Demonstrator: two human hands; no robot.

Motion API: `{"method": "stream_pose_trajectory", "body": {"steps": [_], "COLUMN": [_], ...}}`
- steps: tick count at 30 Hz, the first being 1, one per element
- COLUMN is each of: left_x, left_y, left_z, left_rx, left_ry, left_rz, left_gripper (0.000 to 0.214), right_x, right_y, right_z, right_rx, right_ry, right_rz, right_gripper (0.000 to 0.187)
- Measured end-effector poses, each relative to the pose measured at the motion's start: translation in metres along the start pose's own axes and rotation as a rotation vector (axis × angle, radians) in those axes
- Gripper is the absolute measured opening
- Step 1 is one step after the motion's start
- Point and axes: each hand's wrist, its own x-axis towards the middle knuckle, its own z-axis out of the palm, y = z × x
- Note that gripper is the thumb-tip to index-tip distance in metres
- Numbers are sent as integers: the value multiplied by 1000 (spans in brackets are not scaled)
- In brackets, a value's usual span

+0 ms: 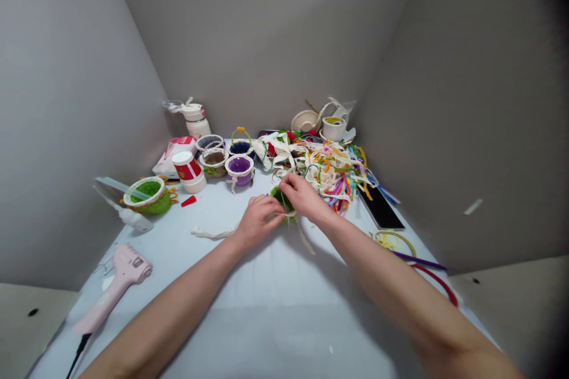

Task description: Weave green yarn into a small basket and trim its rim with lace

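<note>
Both my hands meet over a small green cup point(280, 196) in the middle of the white table point(267, 308). My left hand point(258, 220) is closed, pinching cream lace trim point(213, 233) that trails off to the left across the table. My right hand point(301, 194) is closed on the cup's far rim, its fingers curled over it. Most of the cup is hidden by my fingers.
A pile of coloured ribbons and lace point(329, 172) lies behind my hands. Decorated little cups point(240, 167) and a red-and-white cup point(189, 170) stand at the back left, a green lace-trimmed cup point(146, 195) further left. A pink glue gun point(118, 284) lies front left, a dark phone point(380, 207) right.
</note>
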Motion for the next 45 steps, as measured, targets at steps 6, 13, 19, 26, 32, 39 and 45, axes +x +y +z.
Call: {"method": "stream_pose_trajectory", "body": {"steps": [6, 13, 19, 26, 32, 39, 45], "left_x": [3, 0, -1, -1, 0, -1, 0], "left_y": [-1, -2, -3, -1, -1, 1, -2], "left_z": [-1, 0, -1, -1, -1, -9, -14], "left_rx": [-52, -95, -90, -96, -105, -83, -88], "left_ry": [47, 43, 28, 32, 35, -14, -40], "left_rz": [-59, -61, -90, -80, -72, -86, 6], "left_gripper": [6, 7, 9, 8, 7, 12, 8], "right_x": [16, 53, 81, 90, 76, 7, -35], "right_y": [-13, -3, 22, 37, 33, 8, 15], "right_z": [-19, -48, -72, -88, -83, -47, -26], "right_rx": [684, 1026, 1017, 981, 916, 317, 85], "right_ry": [32, 53, 231, 340, 256, -5, -81], "right_rz": [112, 218, 244, 286, 244, -65, -185], "right_gripper": [11, 20, 23, 23, 19, 5, 4]}}
